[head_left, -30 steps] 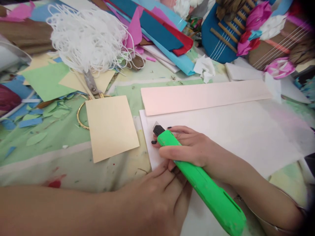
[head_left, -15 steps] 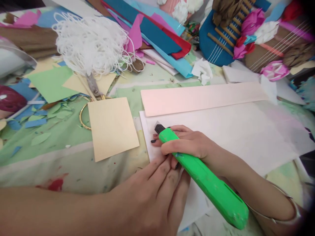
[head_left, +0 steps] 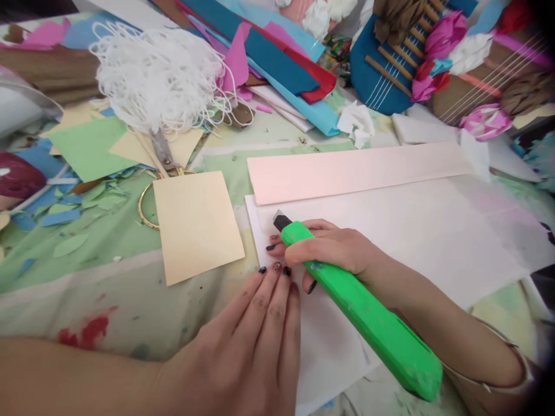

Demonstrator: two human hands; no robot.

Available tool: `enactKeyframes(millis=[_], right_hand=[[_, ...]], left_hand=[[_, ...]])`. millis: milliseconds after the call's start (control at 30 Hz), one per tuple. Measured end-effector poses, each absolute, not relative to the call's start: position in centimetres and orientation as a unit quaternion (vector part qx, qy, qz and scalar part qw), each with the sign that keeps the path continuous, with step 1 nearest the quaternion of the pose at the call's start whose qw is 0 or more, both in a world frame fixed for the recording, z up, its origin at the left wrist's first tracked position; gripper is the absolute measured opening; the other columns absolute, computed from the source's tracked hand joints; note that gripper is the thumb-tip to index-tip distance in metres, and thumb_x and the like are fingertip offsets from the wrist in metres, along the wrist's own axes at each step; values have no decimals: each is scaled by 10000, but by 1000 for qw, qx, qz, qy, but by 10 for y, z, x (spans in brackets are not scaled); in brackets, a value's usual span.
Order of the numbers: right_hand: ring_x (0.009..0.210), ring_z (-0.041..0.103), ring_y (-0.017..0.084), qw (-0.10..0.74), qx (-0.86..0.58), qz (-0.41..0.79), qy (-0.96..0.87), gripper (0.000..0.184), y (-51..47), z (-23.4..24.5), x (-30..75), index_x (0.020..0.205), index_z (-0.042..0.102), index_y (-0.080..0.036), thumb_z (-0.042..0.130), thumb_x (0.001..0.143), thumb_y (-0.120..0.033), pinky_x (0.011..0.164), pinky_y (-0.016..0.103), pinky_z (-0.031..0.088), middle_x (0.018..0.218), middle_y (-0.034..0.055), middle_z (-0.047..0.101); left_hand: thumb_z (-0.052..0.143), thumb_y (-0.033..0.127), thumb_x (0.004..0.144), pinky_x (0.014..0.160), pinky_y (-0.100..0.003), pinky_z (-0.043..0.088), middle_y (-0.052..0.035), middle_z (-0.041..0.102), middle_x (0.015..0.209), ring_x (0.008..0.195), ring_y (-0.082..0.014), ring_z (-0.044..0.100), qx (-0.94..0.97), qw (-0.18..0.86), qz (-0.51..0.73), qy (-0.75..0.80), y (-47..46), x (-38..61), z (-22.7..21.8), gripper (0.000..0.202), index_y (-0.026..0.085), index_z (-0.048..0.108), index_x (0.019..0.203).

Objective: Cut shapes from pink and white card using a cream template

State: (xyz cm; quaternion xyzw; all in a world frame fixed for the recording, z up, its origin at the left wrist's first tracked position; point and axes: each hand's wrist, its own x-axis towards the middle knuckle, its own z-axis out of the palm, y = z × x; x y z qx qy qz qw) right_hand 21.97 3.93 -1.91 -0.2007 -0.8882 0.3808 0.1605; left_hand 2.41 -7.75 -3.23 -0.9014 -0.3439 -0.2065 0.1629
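In the head view, we are gripping a long, bright green plastic box cutter (head_left: 364, 315) in our right hand (head_left: 347, 248), the thumb pressing along its side. The cutter's long axis is running from near right to far left, its short grey metal blade (head_left: 277, 216) pointing away above a large white paper sheet (head_left: 403, 231); we cannot tell whether it is touching. Our left hand (head_left: 255, 323) is resting open and flat, fingers together, on the sheet's left part, lying left of the handle and nearer to us; the right is sitting closer to the blade. Beyond the blade, a long, pale pink paper strip (head_left: 355, 173) is lying along the sheet's far side.
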Motion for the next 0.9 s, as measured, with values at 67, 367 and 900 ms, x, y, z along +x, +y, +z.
enactKeyframes(millis=[67, 367, 900], right_hand=[[1166, 644, 181, 153, -196, 350, -903, 220, 40, -19, 219, 1131, 666, -219, 503, 983, -220, 1104, 353, 446, 1197, 36, 729], [1154, 664, 190, 194, -170, 258, -931, 184, 37, -20, 217, 1115, 648, -224, 547, 967, -182, 1041, 353, 478, 1047, 21, 766], [1165, 663, 216, 190, -191, 385, -883, 185, 37, -19, 221, 1100, 663, -228, 550, 956, -197, 1081, 398, 455, 1087, 33, 762]], left_hand=[[411, 103, 939, 909, -418, 594, -164, 747, 1099, 1027, -311, 720, -901, 172, -210, -338, -76, 24, -30, 327, 5, 680, 1096], [429, 140, 949, 883, -348, 603, -95, 770, 1011, 955, -238, 737, -908, 197, -189, -317, -70, 22, -30, 312, 95, 725, 1036], [416, 130, 932, 850, -378, 620, -141, 762, 1059, 980, -285, 739, -916, 173, -188, -308, -72, 21, -26, 334, 64, 708, 1080]])
